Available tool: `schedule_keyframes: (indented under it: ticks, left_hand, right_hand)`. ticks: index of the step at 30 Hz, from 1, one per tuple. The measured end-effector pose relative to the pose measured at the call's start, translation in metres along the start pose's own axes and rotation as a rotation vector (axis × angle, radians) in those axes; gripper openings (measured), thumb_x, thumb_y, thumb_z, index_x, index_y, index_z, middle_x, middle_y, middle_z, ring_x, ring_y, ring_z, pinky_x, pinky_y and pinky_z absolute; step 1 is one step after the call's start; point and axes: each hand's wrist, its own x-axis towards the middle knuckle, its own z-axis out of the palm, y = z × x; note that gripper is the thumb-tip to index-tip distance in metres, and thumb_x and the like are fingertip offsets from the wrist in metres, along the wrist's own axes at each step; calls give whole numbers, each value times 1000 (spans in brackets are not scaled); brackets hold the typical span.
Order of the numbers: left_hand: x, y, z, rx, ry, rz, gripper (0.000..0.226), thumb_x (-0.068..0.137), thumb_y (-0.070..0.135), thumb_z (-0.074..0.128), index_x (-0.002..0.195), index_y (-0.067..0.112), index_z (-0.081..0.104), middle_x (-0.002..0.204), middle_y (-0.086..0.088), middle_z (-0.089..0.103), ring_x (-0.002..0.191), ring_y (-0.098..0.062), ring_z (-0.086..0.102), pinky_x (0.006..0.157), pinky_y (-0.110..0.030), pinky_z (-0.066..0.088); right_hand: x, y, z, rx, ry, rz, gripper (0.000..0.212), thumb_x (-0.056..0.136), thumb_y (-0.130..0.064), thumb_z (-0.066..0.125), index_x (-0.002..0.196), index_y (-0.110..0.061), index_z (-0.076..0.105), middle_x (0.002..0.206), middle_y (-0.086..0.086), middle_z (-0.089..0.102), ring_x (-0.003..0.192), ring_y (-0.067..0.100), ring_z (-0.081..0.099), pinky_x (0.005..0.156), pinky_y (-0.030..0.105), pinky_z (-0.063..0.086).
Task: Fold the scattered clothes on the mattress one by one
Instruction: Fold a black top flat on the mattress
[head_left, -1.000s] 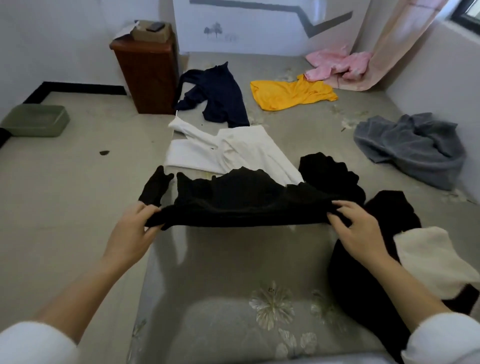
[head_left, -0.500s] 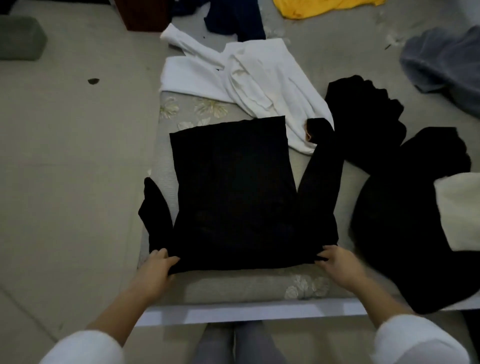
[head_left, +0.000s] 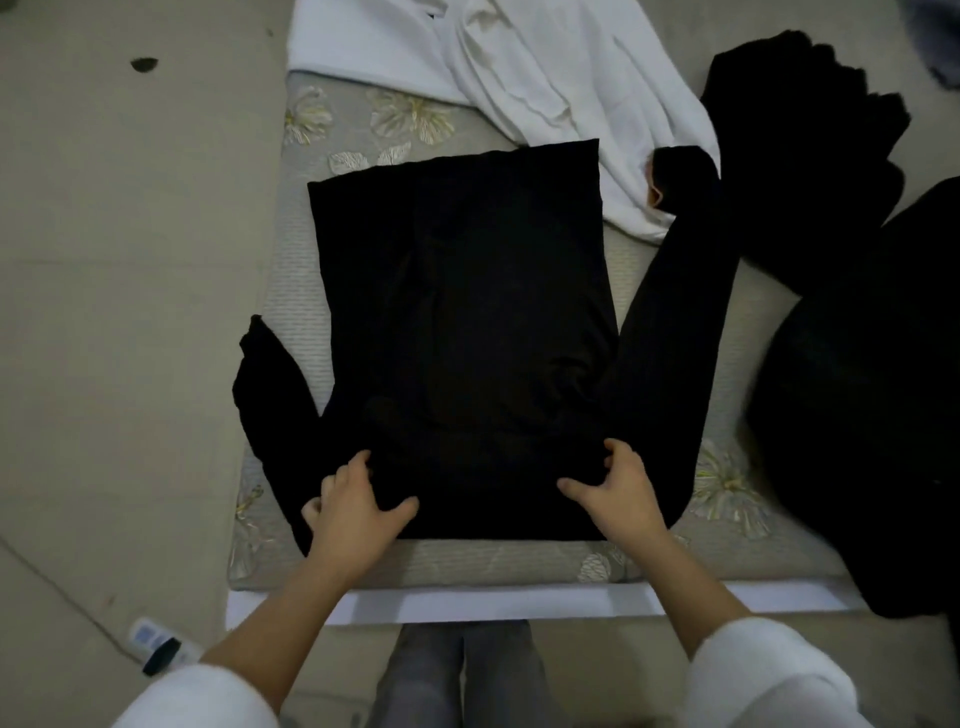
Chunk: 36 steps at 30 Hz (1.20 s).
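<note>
Head camera, looking down: a black long-sleeved top (head_left: 457, 322) lies flat, front down or up unclear, on a grey mattress printed with pale flowers (head_left: 306, 291). Its near edge sits just inside the mattress's near edge, with a narrow bare strip between. The left hand (head_left: 358, 504) and right hand (head_left: 618, 488) are set apart on that near edge, fingers curled into the dark cloth and thumbs spread. The left sleeve spills over the mattress's left edge towards the beige tiled floor (head_left: 114, 312). The right sleeve runs away to a cuff lying on a crumpled white garment (head_left: 524, 67). A bunched black garment (head_left: 800, 135) and a large spread black garment (head_left: 872, 415) crowd the right side, leaving a slim band of bare mattress beside the sleeve. A small white-and-dark bottle (head_left: 161, 644) lies on the floor at near left.
</note>
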Motion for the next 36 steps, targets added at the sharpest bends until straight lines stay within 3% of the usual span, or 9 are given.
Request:
schedule_keyframes:
  ticks: [5,8,12,16,19,22,27,33,36]
  left_hand:
    - [7,0,9,-321,-68,6,28,84,13,68,110,6,59,71,2,52,66,-13,52,59,-18,38]
    - [2,-22,8,-129,-87,316,18,71,5,76,78,17,65,104,4,53,103,-21,48,82,-17,33]
    - [-15,-47,0,367,-310,869,11,65,24,56,68,34,55,151,12,33,142,-20,18,109,-35,16]
    - [-23,-44,-7,508,-620,780,27,76,16,45,91,23,66,155,16,22,146,-8,6,115,-22,1]
    - [-17,-28,-9,187,-450,631,17,80,21,47,77,22,64,131,21,52,123,0,47,97,-9,31]
    - [5,-4,-9,-67,-179,536,17,84,17,52,73,24,63,108,19,63,102,-1,58,89,-22,47]
    - [65,37,-28,-304,52,336,25,87,6,56,73,25,63,96,12,63,86,-5,60,79,-25,50]
    - [158,71,-62,-263,249,327,20,87,5,56,76,21,62,90,8,57,73,-9,54,67,-22,44]
    - [208,77,-76,-193,411,345,14,88,6,56,92,14,66,102,1,57,92,-16,53,82,-27,42]
  right_hand:
    - [2,11,7,77,-36,-91,24,78,-1,69,88,-18,55,82,-2,54,77,19,56,63,23,44]
    - [-9,31,0,-134,-139,-398,39,64,10,57,68,-26,43,84,-5,46,79,18,49,64,32,41]
    - [-25,46,-12,-818,-410,-758,28,64,-5,51,81,-27,53,102,-7,47,97,17,45,72,27,28]
    - [-24,30,-15,-745,-533,-560,34,73,-4,50,97,-24,64,105,-9,56,103,12,50,80,24,40]
    - [-8,0,-16,-404,-404,-390,31,79,1,49,84,-27,62,87,-8,63,83,11,60,72,26,51]
    - [14,-32,-13,-250,-253,-362,23,87,-6,53,83,-24,66,78,-1,69,73,16,65,69,34,54]
    - [66,-84,-14,-129,-130,-340,19,89,-7,55,85,-21,68,78,3,70,74,21,67,69,33,56]
    - [143,-138,-28,-131,-8,-344,18,90,-8,55,85,-22,64,73,0,66,62,12,60,54,16,46]
    - [178,-165,-34,-169,12,-396,15,89,-10,54,91,-22,63,79,-1,66,68,12,61,59,21,46]
